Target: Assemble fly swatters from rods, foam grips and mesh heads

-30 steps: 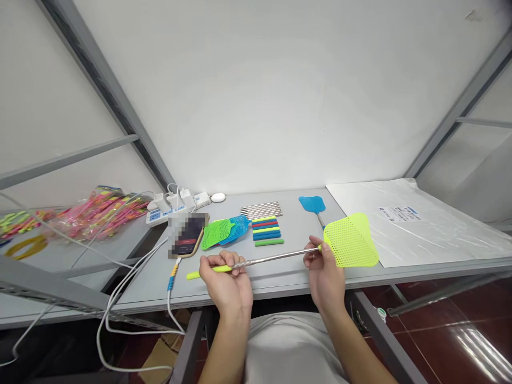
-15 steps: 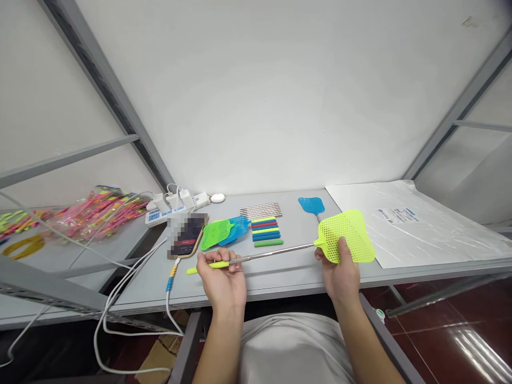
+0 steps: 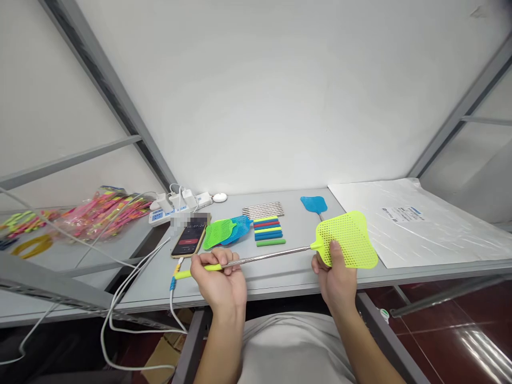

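Observation:
A yellow fly swatter [image 3: 347,240] with a metal rod is held level above the table's front edge. My left hand [image 3: 220,280] is closed on its slim yellow grip, close to where the rod begins. At the other end, my right hand [image 3: 338,274] pinches the perforated head, thumb on top and fingers beneath. Behind the rod lie several coloured handle tubes [image 3: 268,230] in a stack, with a row of metal rods [image 3: 263,209] farther back. Green [image 3: 219,233] and blue swatter heads [image 3: 242,228] overlap to the left. Another blue swatter [image 3: 314,204] lies beyond the yellow head.
On the left, a phone [image 3: 189,237] lies plugged into a white cable, before a power strip [image 3: 170,213] with chargers. White wrapped sheeting [image 3: 384,224] covers the table's right. Bagged pink and yellow items [image 3: 104,210] fill the neighbouring shelf; loose cables [image 3: 120,290] hang at the front left.
My left hand and the yellow grip have shifted slightly left, with more of the grip's end sticking out. My right thumb has slid a little toward the head's neck. The view has shifted slightly.

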{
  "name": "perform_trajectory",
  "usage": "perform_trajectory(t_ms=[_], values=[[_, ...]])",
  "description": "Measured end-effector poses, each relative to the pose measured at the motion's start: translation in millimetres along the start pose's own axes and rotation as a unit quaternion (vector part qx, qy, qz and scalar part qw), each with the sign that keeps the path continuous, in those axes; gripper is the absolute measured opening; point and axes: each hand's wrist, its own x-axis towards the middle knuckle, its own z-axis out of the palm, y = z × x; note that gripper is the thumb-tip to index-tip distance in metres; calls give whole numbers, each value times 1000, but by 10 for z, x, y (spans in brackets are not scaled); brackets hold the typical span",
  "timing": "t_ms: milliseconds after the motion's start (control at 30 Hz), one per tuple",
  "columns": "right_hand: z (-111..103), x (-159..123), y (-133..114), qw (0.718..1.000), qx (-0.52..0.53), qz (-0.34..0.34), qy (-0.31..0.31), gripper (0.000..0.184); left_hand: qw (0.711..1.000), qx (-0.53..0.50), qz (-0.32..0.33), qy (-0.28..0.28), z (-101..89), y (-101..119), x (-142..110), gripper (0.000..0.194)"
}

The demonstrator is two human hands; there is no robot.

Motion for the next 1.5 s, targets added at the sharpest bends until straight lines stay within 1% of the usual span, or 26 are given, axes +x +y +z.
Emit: perform_trajectory(t_ms=[167,267,333,400,433,533,633,700,800,867,900,967,1000,1033,1067,1100,1200,1233,1267,1300,1333,1367,1400,1433,1467,1500], values=[[36,-54,-26,1000,11,-6,7,18,1000,-12,20,15,113,125,-43,43],[81,-165,35,1000,-15,4,15,23,999,-20,35,6,149,76,-124,43],[107,-276,130,998,-59,30,-2,26,1000,-19,4,-15,164,-54,-214,41],[121,-364,229,994,-88,57,-36,29,997,-1,-73,-32,170,-222,-310,39],[123,-385,267,992,-89,68,-56,30,995,9,-94,-40,169,-298,-350,39],[123,-346,302,993,-56,80,-68,28,993,25,-93,-62,135,-423,-404,37],[126,-245,256,991,-15,107,-81,26,991,52,-84,-91,68,-402,-369,35],[125,-195,220,990,-2,116,-84,25,989,75,-78,-96,24,-366,-320,35],[103,-130,173,993,6,108,-52,21,986,99,-77,-108,-28,-332,-229,27],[66,-62,134,995,12,99,-25,20,977,127,-91,-145,-61,-318,-160,21],[41,-16,110,996,13,92,-14,20,967,157,-100,-171,-80,-309,-124,21],[-20,94,56,997,9,72,6,21,937,233,-123,-228,-124,-279,-54,23],[-52,153,28,998,3,59,17,22,917,274,-137,-256,-145,-259,-25,24],[-84,209,3,999,-5,47,26,23,890,319,-153,-288,-164,-237,-4,25],[-113,259,-17,999,-14,36,34,25,855,369,-170,-322,-176,-214,6,25],[-138,299,-30,998,-23,28,42,27,815,418,-185,-357,-182,-192,5,25],[-195,354,-23,997,-57,21,49,30,681,538,-215,-447,-145,-166,-68,29],[-211,357,-8,996,-75,23,45,30,651,553,-224,-470,-116,-178,-108,29],[-229,360,8,994,-99,27,34,31,627,558,-231,-492,-82,-203,-149,28],[-251,368,24,991,-131,30,15,32,610,557,-237,-512,-44,-244,-187,26],[-280,383,35,985,-172,28,-10,33,601,552,-241,-526,-2,-301,-218,27],[-317,409,41,973,-225,17,-40,35,603,546,-236,-531,44,-374,-240,29],[-364,447,42,954,-291,-1,-70,36,615,543,-218,-528,91,-461,-248,32],[-421,496,38,926,-366,-28,-92,38,630,552,-182,-516,141,-561,-242,34],[-486,552,33,888,-444,-57,-102,41,641,569,-137,-497,194,-670,-222,36],[-558,613,27,845,-519,-81,-100,44,644,592,-88,-476,247,-784,-187,37]])
